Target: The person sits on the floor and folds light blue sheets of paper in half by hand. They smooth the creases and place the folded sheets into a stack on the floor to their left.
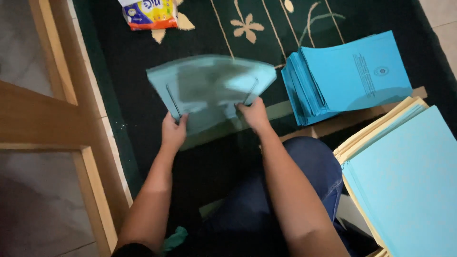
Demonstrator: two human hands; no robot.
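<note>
Two hands, left hand (173,131) and right hand (253,114), pinch the blurred blue folder's (209,85) near edge.

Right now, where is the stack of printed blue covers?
In the head view, the stack of printed blue covers lies on the dark green carpet at upper right, right of the right hand, beyond the plain blue sheets.

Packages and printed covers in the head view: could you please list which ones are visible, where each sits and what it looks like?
Snack packet: top edge, on the dark green rug; crinkled pouch, yellow, orange, blue and white.
Printed blue covers: stack at upper right; bright blue sheets with a small round emblem and lines of dark print.
Plain blue sheets: lower right, over cream-coloured folders; no print visible.
Blurred pale blue sheet: centre, held by left hand and right hand.
</note>
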